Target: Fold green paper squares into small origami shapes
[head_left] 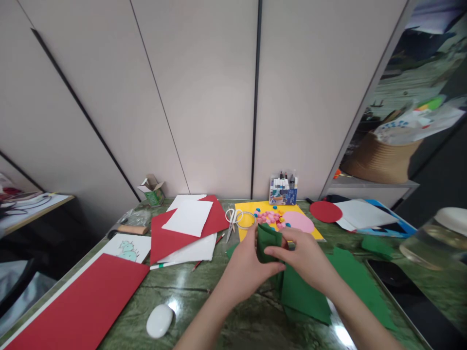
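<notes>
Both hands meet right of centre around a folded piece of green paper (268,243). My left hand (248,265) grips its left side, with the thumb across the lower part. From the right, my right hand (302,253) pinches the same piece between thumb and fingers. Below and to the right lie more green paper sheets (304,294), partly covered by my right forearm. Just behind the hands is a yellow sheet (246,209) bearing small pink, blue and yellow pieces and a pink paper circle (298,221). White-handled scissors (231,223) rest at its left edge.
Red sheets (83,301), white papers (189,216), pencils and a white mouse-shaped object (159,321) lie left. A marker box (283,189) and a small green box (153,192) stand by the wall. At right are a red circle (326,212), a phone (412,301) and a jar (434,240).
</notes>
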`<state>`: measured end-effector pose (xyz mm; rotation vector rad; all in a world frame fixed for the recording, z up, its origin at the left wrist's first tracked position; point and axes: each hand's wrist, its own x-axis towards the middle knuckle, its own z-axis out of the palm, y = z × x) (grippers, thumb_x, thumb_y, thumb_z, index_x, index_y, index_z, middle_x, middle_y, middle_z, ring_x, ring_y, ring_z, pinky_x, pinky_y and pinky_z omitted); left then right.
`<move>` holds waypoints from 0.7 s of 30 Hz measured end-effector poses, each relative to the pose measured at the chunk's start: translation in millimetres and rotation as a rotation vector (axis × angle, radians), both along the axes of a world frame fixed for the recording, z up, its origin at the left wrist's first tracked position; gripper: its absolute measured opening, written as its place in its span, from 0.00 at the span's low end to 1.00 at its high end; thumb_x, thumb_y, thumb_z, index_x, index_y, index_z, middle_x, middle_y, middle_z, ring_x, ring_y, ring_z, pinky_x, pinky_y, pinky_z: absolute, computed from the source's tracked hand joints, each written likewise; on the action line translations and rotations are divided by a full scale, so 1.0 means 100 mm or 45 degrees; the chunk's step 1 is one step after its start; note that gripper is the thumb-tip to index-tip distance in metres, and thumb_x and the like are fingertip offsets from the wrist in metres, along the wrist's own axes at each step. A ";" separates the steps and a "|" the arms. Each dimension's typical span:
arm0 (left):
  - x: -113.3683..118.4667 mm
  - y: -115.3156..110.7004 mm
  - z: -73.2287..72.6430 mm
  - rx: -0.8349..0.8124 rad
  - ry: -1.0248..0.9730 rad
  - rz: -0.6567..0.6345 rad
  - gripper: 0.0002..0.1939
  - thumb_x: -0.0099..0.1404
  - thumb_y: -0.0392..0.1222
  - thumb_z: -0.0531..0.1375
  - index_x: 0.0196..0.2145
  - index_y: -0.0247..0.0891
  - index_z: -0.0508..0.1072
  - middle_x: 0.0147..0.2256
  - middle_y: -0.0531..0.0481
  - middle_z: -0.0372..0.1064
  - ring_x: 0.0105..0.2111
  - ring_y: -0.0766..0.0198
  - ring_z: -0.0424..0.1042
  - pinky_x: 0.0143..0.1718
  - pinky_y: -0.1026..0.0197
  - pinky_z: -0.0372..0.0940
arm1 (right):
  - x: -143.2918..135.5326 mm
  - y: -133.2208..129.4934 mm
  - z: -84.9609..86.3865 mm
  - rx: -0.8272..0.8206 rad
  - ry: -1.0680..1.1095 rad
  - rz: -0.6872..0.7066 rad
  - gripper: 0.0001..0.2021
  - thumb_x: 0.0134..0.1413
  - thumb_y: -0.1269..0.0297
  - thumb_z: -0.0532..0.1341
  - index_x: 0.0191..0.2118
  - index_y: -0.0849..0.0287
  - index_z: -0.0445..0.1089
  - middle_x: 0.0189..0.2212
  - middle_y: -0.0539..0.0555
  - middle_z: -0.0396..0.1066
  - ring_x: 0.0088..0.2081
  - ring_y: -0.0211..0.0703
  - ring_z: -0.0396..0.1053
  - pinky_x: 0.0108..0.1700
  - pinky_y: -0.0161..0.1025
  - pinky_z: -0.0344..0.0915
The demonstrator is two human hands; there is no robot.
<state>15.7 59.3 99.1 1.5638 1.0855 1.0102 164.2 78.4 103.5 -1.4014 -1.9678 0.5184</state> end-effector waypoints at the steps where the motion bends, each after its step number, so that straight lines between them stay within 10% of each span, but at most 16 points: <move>1: 0.01 -0.01 -0.01 0.002 0.035 0.039 0.40 0.45 0.38 0.66 0.55 0.45 0.56 0.48 0.46 0.65 0.45 0.53 0.65 0.45 0.54 0.60 | -0.01 0.00 0.00 0.000 -0.006 0.009 0.19 0.45 0.58 0.61 0.16 0.58 0.51 0.16 0.45 0.57 0.21 0.37 0.56 0.24 0.34 0.50; 16: -0.19 0.11 -0.03 -0.144 -0.056 -0.160 0.36 0.54 0.37 0.60 0.58 0.45 0.52 0.49 0.43 0.61 0.47 0.55 0.62 0.47 0.53 0.58 | 0.12 0.03 -0.01 -0.004 0.015 -0.011 0.19 0.44 0.56 0.61 0.16 0.58 0.52 0.16 0.46 0.58 0.22 0.37 0.56 0.23 0.33 0.51; 21: -0.23 0.14 0.00 -0.241 -0.407 -0.203 0.25 0.54 0.30 0.54 0.51 0.41 0.64 0.45 0.46 0.67 0.45 0.57 0.65 0.44 0.55 0.61 | 0.18 0.04 0.02 -0.012 0.021 -0.037 0.19 0.44 0.53 0.61 0.16 0.58 0.53 0.17 0.47 0.59 0.22 0.38 0.57 0.24 0.34 0.52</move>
